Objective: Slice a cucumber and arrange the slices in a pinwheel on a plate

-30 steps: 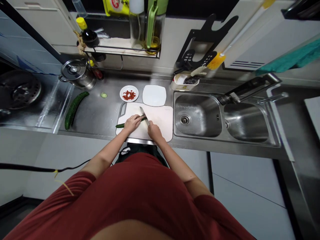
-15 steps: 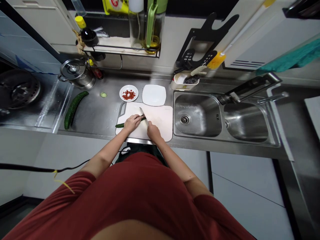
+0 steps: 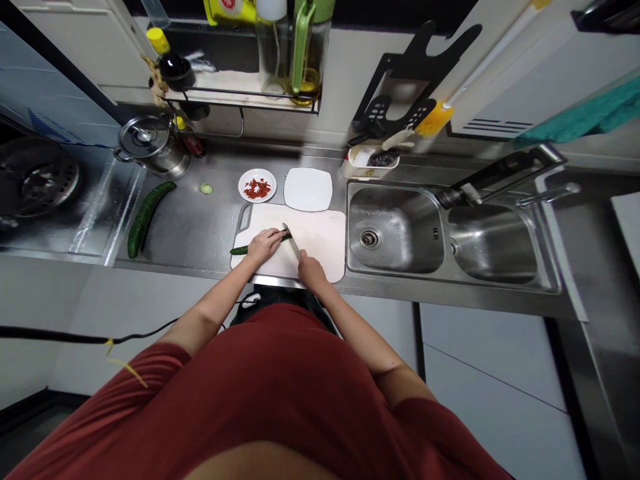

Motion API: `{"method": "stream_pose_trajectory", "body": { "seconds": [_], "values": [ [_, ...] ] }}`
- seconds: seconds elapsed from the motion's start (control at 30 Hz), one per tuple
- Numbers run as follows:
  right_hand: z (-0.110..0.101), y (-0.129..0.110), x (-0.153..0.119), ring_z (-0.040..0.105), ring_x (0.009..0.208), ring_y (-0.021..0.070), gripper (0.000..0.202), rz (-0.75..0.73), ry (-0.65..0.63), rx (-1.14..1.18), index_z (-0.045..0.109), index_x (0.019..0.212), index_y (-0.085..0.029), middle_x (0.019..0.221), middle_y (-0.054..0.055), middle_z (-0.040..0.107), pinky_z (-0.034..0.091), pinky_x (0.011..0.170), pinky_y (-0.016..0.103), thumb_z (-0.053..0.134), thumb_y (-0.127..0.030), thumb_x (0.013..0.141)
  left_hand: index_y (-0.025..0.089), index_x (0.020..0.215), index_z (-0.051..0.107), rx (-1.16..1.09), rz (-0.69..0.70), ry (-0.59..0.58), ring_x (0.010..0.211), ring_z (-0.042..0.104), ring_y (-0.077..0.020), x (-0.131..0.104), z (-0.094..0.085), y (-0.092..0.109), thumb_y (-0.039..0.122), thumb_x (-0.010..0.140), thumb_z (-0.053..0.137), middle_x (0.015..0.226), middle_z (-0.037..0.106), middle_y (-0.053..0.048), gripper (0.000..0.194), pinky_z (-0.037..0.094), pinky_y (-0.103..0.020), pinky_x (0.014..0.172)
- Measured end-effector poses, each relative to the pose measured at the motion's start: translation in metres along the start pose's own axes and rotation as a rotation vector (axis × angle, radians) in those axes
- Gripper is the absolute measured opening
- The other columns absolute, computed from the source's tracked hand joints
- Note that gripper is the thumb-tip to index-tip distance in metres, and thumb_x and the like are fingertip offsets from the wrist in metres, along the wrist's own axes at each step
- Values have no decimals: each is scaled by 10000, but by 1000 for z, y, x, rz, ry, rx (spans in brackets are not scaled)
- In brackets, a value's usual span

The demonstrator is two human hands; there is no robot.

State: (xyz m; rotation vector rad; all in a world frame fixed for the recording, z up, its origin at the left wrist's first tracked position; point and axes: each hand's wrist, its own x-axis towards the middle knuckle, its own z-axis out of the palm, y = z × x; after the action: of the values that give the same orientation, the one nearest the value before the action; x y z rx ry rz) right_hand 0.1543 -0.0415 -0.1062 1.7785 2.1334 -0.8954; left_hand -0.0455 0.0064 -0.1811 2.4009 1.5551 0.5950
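A cucumber (image 3: 239,251) lies across the left part of the white cutting board (image 3: 320,257), its middle covered by my left hand (image 3: 265,245), which is closed over it. My right hand (image 3: 311,271) grips the handle of a knife (image 3: 293,246); the handle itself is hidden in my fist. The blade slants up and left across the board, next to the cucumber's right end and close to my left fingertips. Whether the edge is in the cucumber I cannot tell. Behind the board are a plate of chopped red pieces (image 3: 257,189) and a white square plate (image 3: 308,189).
On the left of the steel counter lie a whole cucumber (image 3: 146,217) and a small cucumber end (image 3: 206,189). A lidded pot (image 3: 150,147) stands behind them. To the right is a double sink (image 3: 400,230). A bottle shelf (image 3: 240,100) hangs above the counter.
My right hand has drawn the knife slightly back toward me and to the right. My left hand stays on the cucumber.
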Motion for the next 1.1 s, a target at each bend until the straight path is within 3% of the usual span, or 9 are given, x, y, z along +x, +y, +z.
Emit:
{"method": "stream_pose_trajectory", "body": {
  "seconds": [0.73,1.1],
  "values": [
    [-14,-19,34,640,970,267,369,-52,55,17,401,1261,-110,1016,170,651,485,822,353,317,-64,904,250,1240,628,-1,-17,-27,1011,578,-186,3,-1,-2,278,957,428,1139,638,-73,348,472,-325,918],
    [-3,-7,16,641,946,272,357,-14,16,5,407,1263,-122,1013,169,645,488,791,355,325,-94,917,246,1236,631,-5,-14,-19,1004,582,-190,3,-1,-1,282,962,421,1141,642,-65,348,473,-319,902]
  ]
}}
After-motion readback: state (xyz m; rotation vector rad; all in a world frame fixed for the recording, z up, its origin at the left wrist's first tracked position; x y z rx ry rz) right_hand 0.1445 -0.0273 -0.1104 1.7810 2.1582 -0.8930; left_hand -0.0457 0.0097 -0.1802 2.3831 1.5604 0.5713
